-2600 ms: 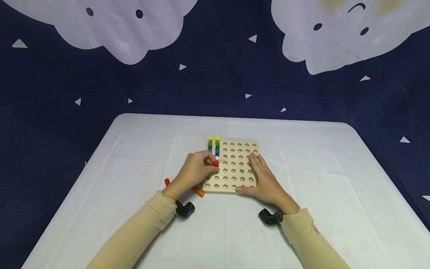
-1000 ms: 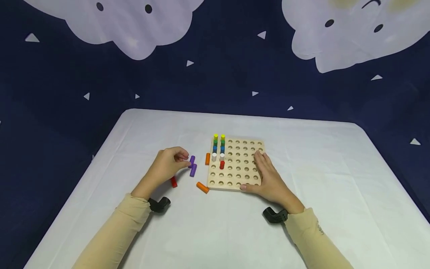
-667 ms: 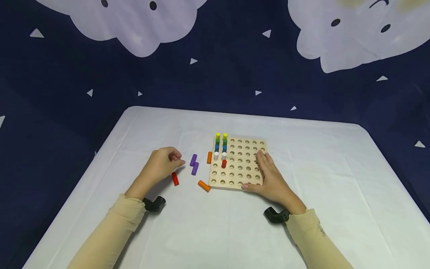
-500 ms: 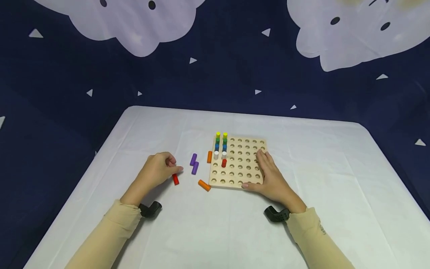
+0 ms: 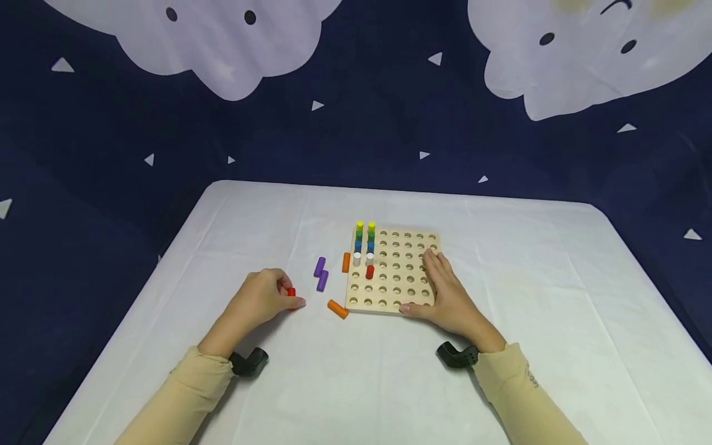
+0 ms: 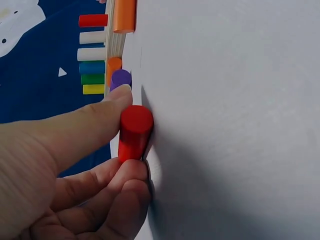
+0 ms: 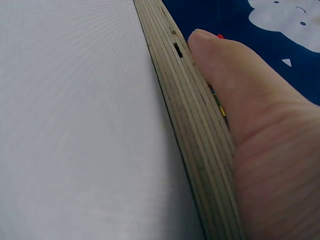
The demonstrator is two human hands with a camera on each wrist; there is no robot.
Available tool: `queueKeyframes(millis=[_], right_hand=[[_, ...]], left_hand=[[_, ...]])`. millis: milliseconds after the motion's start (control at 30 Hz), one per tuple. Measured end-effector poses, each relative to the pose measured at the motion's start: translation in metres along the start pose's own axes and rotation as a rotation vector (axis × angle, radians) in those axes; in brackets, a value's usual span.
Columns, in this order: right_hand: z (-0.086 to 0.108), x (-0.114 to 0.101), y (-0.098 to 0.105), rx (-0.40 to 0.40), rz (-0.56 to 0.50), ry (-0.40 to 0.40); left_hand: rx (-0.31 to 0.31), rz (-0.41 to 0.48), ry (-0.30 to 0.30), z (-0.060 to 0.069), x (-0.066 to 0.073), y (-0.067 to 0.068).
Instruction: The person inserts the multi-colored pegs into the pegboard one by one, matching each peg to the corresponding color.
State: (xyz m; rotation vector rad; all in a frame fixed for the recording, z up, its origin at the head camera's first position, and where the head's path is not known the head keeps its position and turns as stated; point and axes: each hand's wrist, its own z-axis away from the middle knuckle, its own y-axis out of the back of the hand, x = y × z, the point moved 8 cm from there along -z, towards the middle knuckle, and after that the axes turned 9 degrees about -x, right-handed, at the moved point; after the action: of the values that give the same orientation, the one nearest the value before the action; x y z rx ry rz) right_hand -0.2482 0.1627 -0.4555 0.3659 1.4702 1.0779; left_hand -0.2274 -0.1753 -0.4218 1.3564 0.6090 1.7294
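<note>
A loose red peg (image 6: 135, 131) sits between the thumb and curled fingers of my left hand (image 5: 261, 296), which pinches it down at the tablecloth, left of the board. In the left wrist view the thumb is along one side and the fingertips along the other. My right hand (image 5: 447, 303) rests on the right side of the wooden peg board (image 5: 396, 290), fingers extended over the holes and thumb (image 7: 215, 52) at the near edge. Two columns of upright pegs stand at the board's left: yellow, green, blue and white, with a red peg (image 5: 369, 272) in the second column.
Two purple pegs (image 5: 322, 280) lie touching between my left hand and the board. One orange peg (image 5: 347, 262) is against the board's left edge; another orange peg (image 5: 337, 309) lies by its near left corner. White cloth (image 5: 356, 383) covers the table.
My left hand has left the board, where a red peg now stands in the second column, and moved left past the purple pegs to the loose red peg. The right hand stays on the board.
</note>
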Motion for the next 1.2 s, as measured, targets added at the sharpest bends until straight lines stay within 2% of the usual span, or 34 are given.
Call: queueKeyframes(millis=[200, 333, 700, 933, 1200], right_hand=[[-0.001, 0.002, -0.001, 0.005, 0.008, -0.002], [-0.001, 0.003, -0.001, 0.007, 0.006, -0.005], [0.000, 0.002, 0.000, 0.015, -0.005, 0.000], [0.000, 0.002, -0.001, 0.015, -0.003, 0.006], [0.000, 0.001, 0.000, 0.015, -0.001, 0.011]], left_hand=[[0.012, 0.000, -0.032, -0.005, 0.004, 0.003], [0.015, -0.003, -0.051, -0.014, 0.006, 0.007], [0.027, -0.030, -0.030, -0.037, 0.005, 0.018], [0.029, -0.064, -0.038, -0.041, 0.007, 0.017], [0.045, -0.105, -0.066, -0.040, 0.014, 0.015]])
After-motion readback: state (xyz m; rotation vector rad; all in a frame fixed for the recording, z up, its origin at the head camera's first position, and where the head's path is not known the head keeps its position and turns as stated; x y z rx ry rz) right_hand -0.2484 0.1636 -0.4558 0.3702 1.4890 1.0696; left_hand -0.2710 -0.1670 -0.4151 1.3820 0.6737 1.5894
